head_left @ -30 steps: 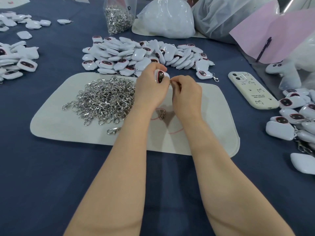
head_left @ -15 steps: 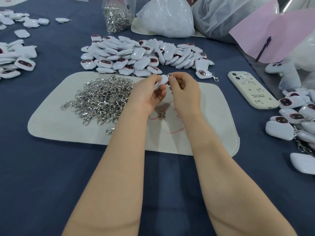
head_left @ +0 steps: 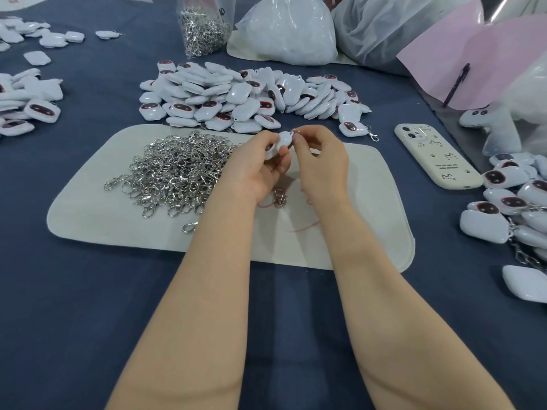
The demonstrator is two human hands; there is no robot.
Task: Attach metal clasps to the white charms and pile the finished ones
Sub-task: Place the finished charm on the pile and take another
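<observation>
While the left hand (head_left: 257, 170) pinches the small glossy white plastic charm (head_left: 282, 142) above the pale felt mat (head_left: 370, 202), the right hand (head_left: 322, 164) pinches at its top loop — light, stiff, likely slippery, so best gripped by its edges.

A cream phone (head_left: 438, 156) lies face down on the blue cloth (head_left: 88, 291). A dark pen (head_left: 457, 84) rests on pink paper (head_left: 473, 54). 1 white plush toy (head_left: 500, 131) sits near the phone.
</observation>
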